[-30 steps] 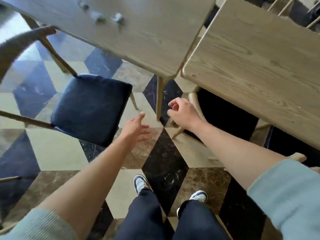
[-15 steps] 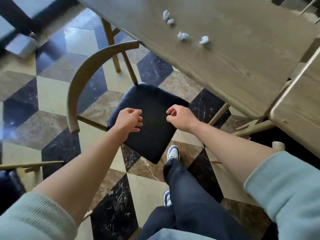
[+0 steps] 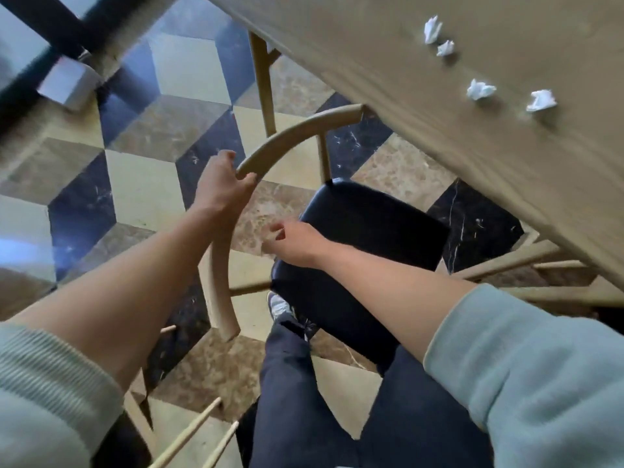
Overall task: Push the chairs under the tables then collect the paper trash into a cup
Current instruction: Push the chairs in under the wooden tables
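Note:
A wooden chair with a curved backrest (image 3: 297, 130) and a dark blue seat cushion (image 3: 368, 228) stands beside the wooden table (image 3: 439, 136), its seat partly under the table edge. My left hand (image 3: 219, 184) is closed around the backrest rail near its middle. Over the near edge of the seat my right hand (image 3: 297, 243) hovers with fingers loosely curled, holding nothing. Several crumpled white paper balls (image 3: 479, 89) lie in a row on the tabletop, one of them (image 3: 540, 101) farthest right. No cup is in view.
The floor is a cube-patterned marble tile in black, brown and cream. My legs and one shoe (image 3: 278, 305) are just behind the chair. Wooden rungs of another chair (image 3: 189, 437) poke in at the bottom left. A white block (image 3: 69, 86) sits by a dark frame at upper left.
My left hand moved from above the seat up to the backrest and closed on it. My right hand shifted slightly left over the seat. The view swung closer to the chair.

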{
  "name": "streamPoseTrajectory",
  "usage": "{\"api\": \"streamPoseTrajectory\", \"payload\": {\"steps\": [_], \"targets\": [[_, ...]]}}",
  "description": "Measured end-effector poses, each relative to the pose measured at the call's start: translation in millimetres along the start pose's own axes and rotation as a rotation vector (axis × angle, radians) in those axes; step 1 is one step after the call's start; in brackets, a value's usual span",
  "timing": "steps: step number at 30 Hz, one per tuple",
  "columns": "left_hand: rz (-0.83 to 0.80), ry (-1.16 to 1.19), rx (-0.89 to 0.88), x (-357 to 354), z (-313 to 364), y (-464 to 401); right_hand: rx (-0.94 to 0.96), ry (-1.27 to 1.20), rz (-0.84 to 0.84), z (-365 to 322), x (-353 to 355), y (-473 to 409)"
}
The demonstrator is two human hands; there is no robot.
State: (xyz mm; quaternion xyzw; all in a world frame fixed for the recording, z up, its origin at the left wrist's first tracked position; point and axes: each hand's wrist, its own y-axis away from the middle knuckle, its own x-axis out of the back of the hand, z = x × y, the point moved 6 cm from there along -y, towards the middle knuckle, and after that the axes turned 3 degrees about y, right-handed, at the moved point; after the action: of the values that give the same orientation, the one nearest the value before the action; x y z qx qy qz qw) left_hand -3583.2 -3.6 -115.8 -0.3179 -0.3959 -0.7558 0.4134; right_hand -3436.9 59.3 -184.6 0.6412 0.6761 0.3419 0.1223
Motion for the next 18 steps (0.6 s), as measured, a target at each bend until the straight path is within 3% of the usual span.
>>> {"api": "streamPoseTrajectory", "payload": {"steps": [4,8,11,15,18], "targets": [[-0.288,0.000,-0.107,-32.7,0.8,-56.8,-0.080,-0.153,0.003,-33.2,-36.8,-57.9],[-0.480,-0.050,-0.150,-47.5,9.1,-92.2,-0.236,-0.607,0.151,-37.5,-78.5,-85.6],[-0.545,-0.040,-0.169,-54.2,6.6,-102.8,-0.305,-0.829,0.278,-39.3,-100.6,-94.6],[-0.526,0.027,-0.165,-52.3,0.8,-104.3,-0.307,-0.825,0.387,-44.7,-103.9,-93.0],[-0.495,0.073,-0.166,-51.7,-1.8,-98.6,-0.291,-0.798,0.360,-39.8,-101.5,-90.8]]}}
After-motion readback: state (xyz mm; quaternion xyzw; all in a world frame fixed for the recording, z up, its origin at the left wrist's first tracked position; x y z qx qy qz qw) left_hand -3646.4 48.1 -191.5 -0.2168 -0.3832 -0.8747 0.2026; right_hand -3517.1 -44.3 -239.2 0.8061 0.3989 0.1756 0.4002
